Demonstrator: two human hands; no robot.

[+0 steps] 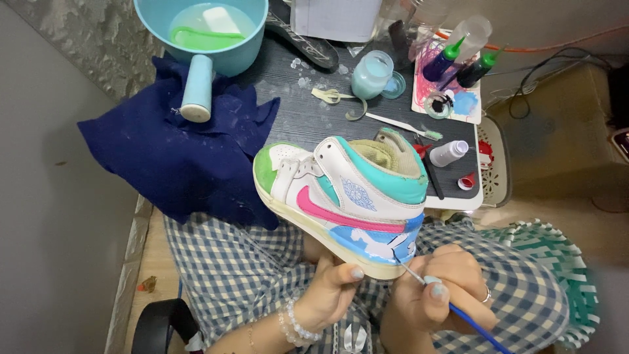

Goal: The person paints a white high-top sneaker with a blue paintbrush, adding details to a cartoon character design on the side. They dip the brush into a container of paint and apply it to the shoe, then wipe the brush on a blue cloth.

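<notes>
My left hand grips the sole of a high-top sneaker from below, holding it on its side over my lap. The shoe is white with a pink swoosh, a green toe, a teal collar and a blue heel patch. My right hand pinches a thin paintbrush with a blue handle. Its tip touches the blue heel patch near the sole.
A dark tabletop carries a teal bowl of cloudy water, a small jar, two dropper bottles, a small white bottle and a toothbrush. A navy cloth drapes at left. A white stool stands right.
</notes>
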